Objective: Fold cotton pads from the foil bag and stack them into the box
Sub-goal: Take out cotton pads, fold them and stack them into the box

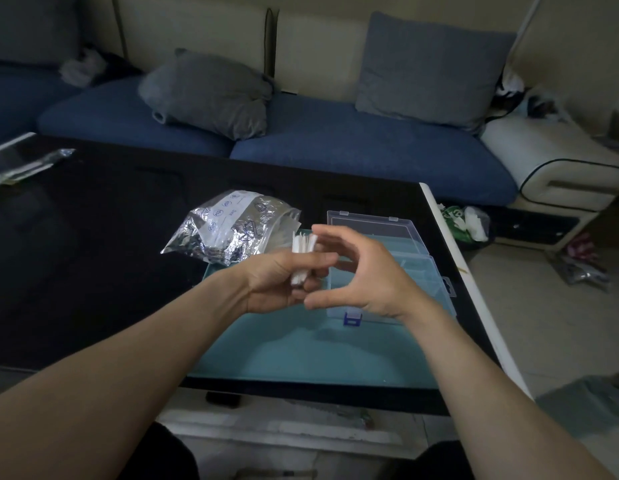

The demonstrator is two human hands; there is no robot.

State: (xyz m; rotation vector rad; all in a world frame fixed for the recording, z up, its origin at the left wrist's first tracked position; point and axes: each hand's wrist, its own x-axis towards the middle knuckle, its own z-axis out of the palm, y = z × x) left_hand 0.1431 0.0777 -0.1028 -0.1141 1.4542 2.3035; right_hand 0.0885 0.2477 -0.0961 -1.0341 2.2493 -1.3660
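Observation:
My left hand grips a small stack of white folded cotton pads, held upright above the teal mat. My right hand hovers just right of the stack, fingers curved in an open C, its fingertips close to the top of the pads; I cannot tell if they touch. The crumpled silver foil bag lies on the table just behind my left hand, its clear mouth facing right. The transparent plastic box sits open behind my right hand, lid tilted back, blue latch at the front.
The black glass table ends at a white edge on the right. A clear wrapper lies at the far left. A blue sofa with grey cushions stands behind. Bags and clutter lie on the floor at right.

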